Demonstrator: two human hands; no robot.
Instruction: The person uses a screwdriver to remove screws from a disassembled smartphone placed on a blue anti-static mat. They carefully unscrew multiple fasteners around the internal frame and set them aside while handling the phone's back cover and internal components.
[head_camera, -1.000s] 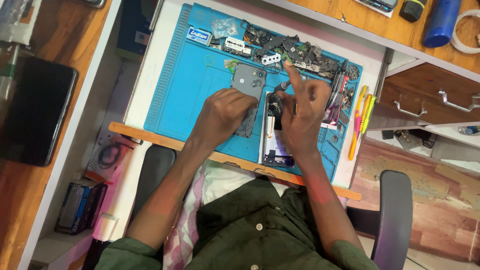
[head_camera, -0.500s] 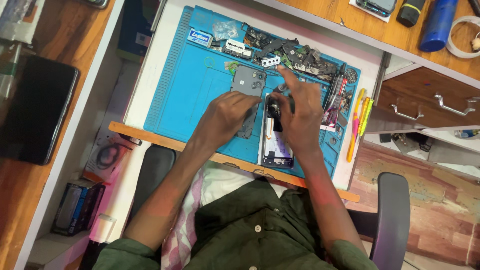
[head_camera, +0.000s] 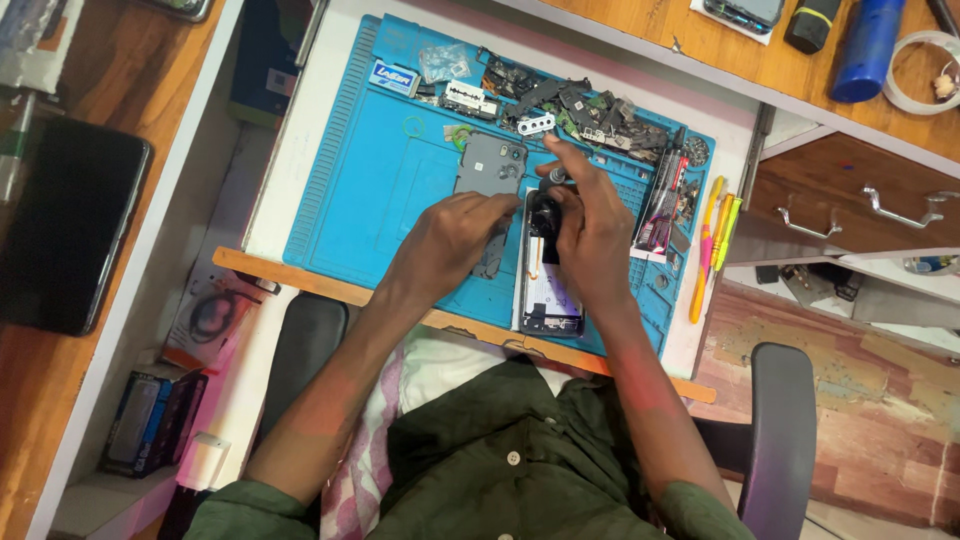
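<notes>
Under both hands lies a blue rubber repair mat on the white desk. Beneath the right hand rests an opened smartphone body; beside the left hand, a grey phone back cover. Right fingers pinch a small black part narrowly; the left hand's grip I cannot tell.

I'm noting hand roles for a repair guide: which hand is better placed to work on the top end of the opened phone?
Probably the right hand: its fingertips sit over the top end of the opened phone, while the left hand rests beside it.
</notes>
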